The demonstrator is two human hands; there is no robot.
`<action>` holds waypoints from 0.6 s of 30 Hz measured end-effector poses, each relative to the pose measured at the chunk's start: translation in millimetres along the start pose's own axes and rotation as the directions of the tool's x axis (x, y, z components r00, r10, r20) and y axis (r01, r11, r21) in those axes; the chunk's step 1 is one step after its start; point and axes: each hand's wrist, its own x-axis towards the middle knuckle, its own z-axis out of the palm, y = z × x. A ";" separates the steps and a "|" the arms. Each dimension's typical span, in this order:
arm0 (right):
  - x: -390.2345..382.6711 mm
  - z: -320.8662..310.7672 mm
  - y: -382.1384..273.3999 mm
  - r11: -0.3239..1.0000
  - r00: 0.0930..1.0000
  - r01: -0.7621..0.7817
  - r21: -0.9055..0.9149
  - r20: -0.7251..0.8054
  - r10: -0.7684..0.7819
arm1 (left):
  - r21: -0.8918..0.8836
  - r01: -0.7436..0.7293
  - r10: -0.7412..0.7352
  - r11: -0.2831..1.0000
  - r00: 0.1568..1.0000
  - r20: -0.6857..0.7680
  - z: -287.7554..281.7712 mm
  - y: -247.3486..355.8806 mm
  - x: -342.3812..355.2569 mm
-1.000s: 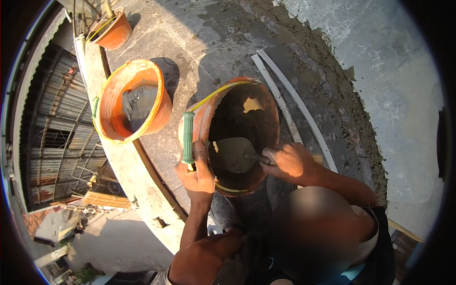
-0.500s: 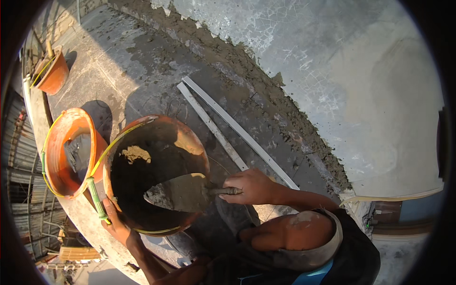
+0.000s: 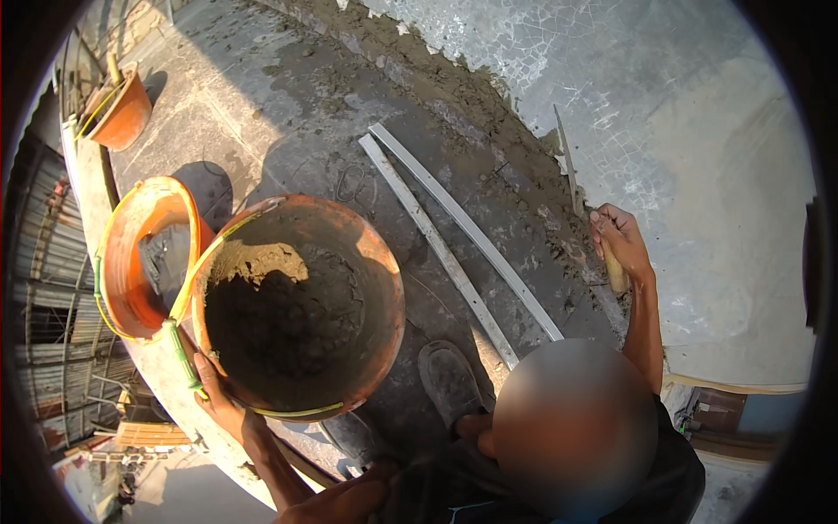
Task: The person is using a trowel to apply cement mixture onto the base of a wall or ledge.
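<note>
My left hand (image 3: 225,410) is closed on the near-left rim of a large orange bucket (image 3: 390,262), beside the green grip (image 3: 183,362) of its yellow handle. Grey wet mortar (image 3: 305,314) fills the bottom of the bucket, partly sunlit and partly in shade. Off to the right, my right hand (image 3: 621,236) is wrapped around the wooden handle (image 3: 614,269) of a trowel. Its blade (image 3: 567,162) appears nearly edge-on, along the mortar strip (image 3: 463,92) at the foot of the grey wall (image 3: 611,79). Whether mortar lies on the blade I cannot tell.
A smaller orange bucket (image 3: 118,262) with grey contents stands left of the large one. Another orange bucket (image 3: 122,118) sits at the far left by the ledge. Two pale metal straightedges (image 3: 471,227) lie on the floor between bucket and wall. My shoe (image 3: 449,375) is near them.
My right hand has moved the trowel out of the large bucket, up and right to the wall's foot. The left hand stays at the bucket rim.
</note>
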 end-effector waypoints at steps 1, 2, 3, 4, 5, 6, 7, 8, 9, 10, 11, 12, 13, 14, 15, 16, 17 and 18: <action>-11.1 8.8 -7.3 0.994 1.000 -0.004 -0.110 -0.015 0.002 | -0.136 0.119 -0.110 0.984 0.991 0.072 2.3 4.9 2.2; -19.2 19.4 -21.9 0.996 1.000 -0.001 -0.088 0.020 0.002 | -0.255 0.236 -0.204 0.938 0.968 0.147 2.1 8.7 5.0; -30.9 30.8 -40.0 0.932 0.989 0.082 -0.354 0.145 -0.031 | -0.216 0.205 -0.168 0.955 0.970 0.178 5.2 10.1 5.9; -39.5 46.6 -47.4 0.796 0.961 0.196 -0.573 0.275 -0.038 | -0.171 0.171 -0.133 0.970 0.968 0.213 9.8 11.7 4.4; -45.9 67.4 -46.4 0.811 0.952 0.203 -0.549 0.304 -0.032 | -0.135 0.162 -0.132 0.978 0.969 0.207 18.4 15.0 -0.3; -50.6 88.4 -47.1 0.666 0.893 0.418 -0.618 0.415 -0.175 | -0.101 0.155 -0.132 0.983 0.970 0.204 23.5 15.7 -6.2; -51.6 107.6 -54.4 0.463 0.795 0.604 -0.648 0.525 -0.303 | -0.051 0.155 -0.137 0.987 0.957 0.254 20.2 10.9 -6.9; -49.3 128.6 -58.8 0.470 0.787 0.615 -0.633 0.533 -0.311 | -0.004 0.154 -0.146 0.988 0.941 0.306 16.8 7.1 -6.8; -41.6 149.7 -61.3 0.283 0.733 0.677 -0.680 0.586 -0.345 | -0.032 0.088 -0.072 0.996 0.936 0.345 18.3 9.5 -7.8; -37.4 169.9 -67.6 0.088 0.663 0.721 -0.687 0.648 -0.375 | -0.005 0.031 -0.027 1.000 0.941 0.337 13.2 24.6 -9.8; -30.1 188.7 -76.1 0.083 0.643 0.737 -0.671 0.658 -0.391 | -0.014 0.019 -0.013 1.000 0.940 0.340 6.0 34.9 -10.8; -16.8 196.4 -64.3 -0.077 0.668 0.666 -0.742 0.638 -0.383 | -0.056 0.045 -0.018 0.997 0.911 0.413 24.5 22.9 -16.8; -8.0 206.3 -61.9 -0.227 0.654 0.603 -0.765 0.637 -0.409 | -0.016 -0.036 0.039 0.999 0.923 0.382 31.6 27.5 -20.5; -5.1 213.1 -56.3 -0.231 0.659 0.595 -0.770 0.632 -0.408 | -0.012 -0.024 0.027 1.000 0.939 0.344 38.1 20.6 -25.5; -7.7 226.4 -55.6 -0.165 0.646 0.679 -0.715 0.689 -0.327 | -0.021 -0.053 0.057 0.998 0.942 0.331 33.6 25.6 -25.0; -11.6 234.0 -57.9 -0.090 0.621 0.749 -0.656 0.744 -0.248 | -0.032 -0.083 0.089 0.996 0.943 0.319 30.2 31.2 -25.0; -16.8 235.5 -62.0 -0.089 0.616 0.752 -0.653 0.745 -0.258 | -0.029 -0.092 0.096 0.995 0.945 0.313 27.9 34.4 -27.1; -20.7 231.3 -55.9 -0.016 0.557 0.813 -0.582 0.785 -0.270 | -0.069 -0.015 0.035 0.997 0.955 0.295 34.2 27.3 -33.4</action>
